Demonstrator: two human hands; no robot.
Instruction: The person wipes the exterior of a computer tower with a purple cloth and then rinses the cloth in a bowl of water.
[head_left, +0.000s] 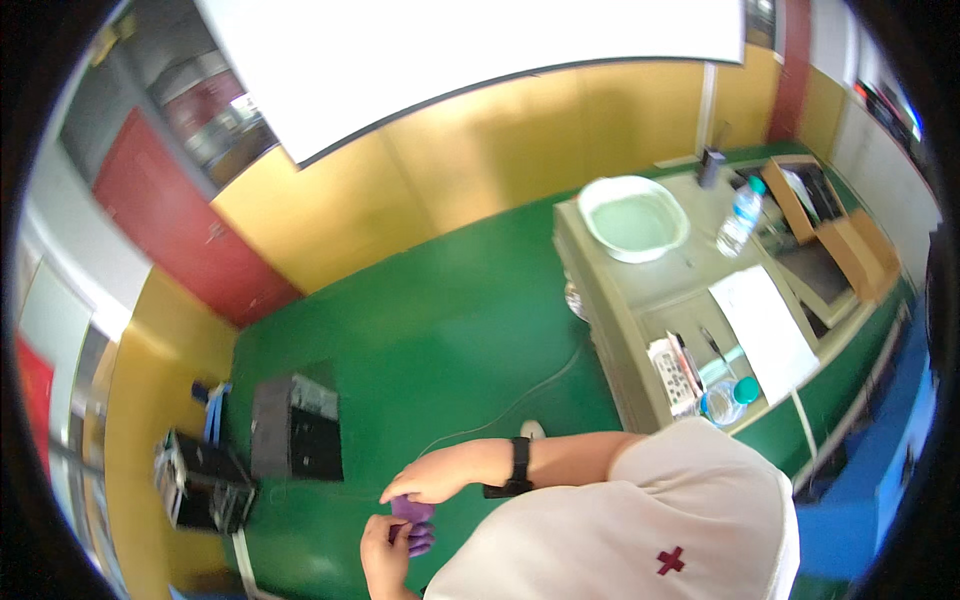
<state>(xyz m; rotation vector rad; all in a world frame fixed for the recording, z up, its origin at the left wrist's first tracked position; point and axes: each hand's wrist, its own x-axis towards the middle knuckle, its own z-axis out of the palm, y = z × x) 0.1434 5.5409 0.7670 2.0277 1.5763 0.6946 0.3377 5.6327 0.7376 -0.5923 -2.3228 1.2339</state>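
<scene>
Near the bottom of the view, in front of my white shirt (577, 532), both of my bare hands hold a purple glove (412, 511). My right hand (439, 476), with a black watch (519, 466) on its wrist, grips the glove's upper part from above. Lower down, my left hand (386, 551) pinches the glove between thumb and fingers. Several purple glove fingers stick out to the right of it. Whether there is one glove or two cannot be told, as my hands cover part of it.
A desk (622, 281) at right bears a white basin (634, 217), two plastic bottles (739, 217), white paper (765, 330), a pen (711, 341) and an open cardboard box (859, 251). Black cases (296, 427) stand on the green floor (450, 315) at left. A thin cable (510, 401) crosses it.
</scene>
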